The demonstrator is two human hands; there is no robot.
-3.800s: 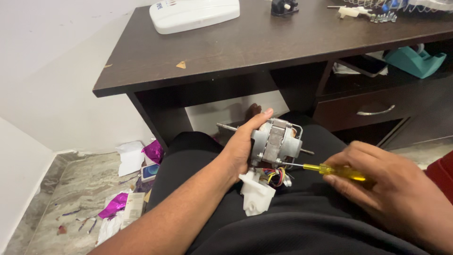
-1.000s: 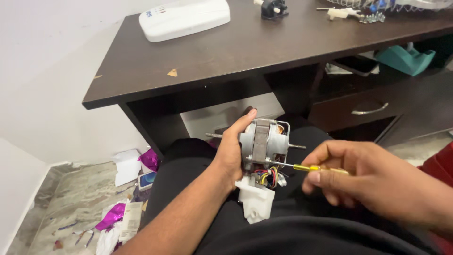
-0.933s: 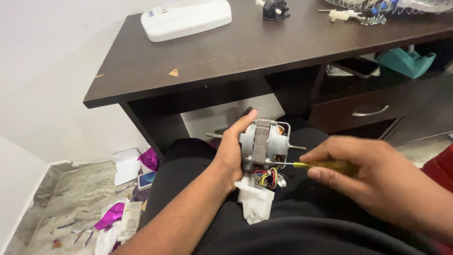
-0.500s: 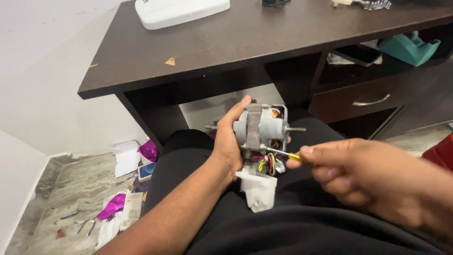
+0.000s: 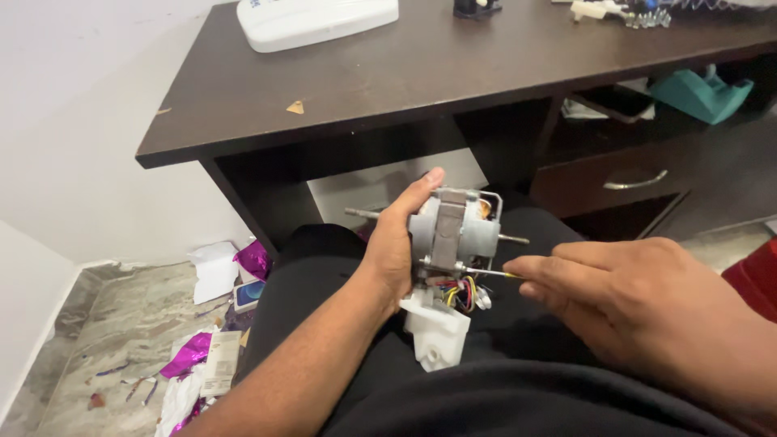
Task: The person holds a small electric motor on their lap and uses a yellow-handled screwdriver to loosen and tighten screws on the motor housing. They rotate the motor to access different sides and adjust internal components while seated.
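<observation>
1. While the motor (image 5: 453, 235) sits up over my lap, my left hand (image 5: 394, 247) is wrapped around its left side, thumb up along the top edge, so that hand is closed firmly on it.
2. My right hand (image 5: 639, 295) is pinched shut on the screwdriver (image 5: 490, 273). Only a bit of yellow handle and the thin metal shaft poke out past my fingertips, and the tip is touching the lower front of the motor, just above the bundle of coloured wires (image 5: 457, 293).
3. Progress-wise, I'd say I'm mid-job. The metal frame looks fully together, both ends of the shaft stick out, and I can't see any screws or parts lying loose on my lap. Can't tell whether the screw I'm on is coming out or going in.
4. The white plastic piece (image 5: 435, 332) hangs off the bottom by the wires, resting against my black trousers.
5. The brown desk (image 5: 421, 73) is right in front of me with a white box (image 5: 316, 18) on it.
</observation>
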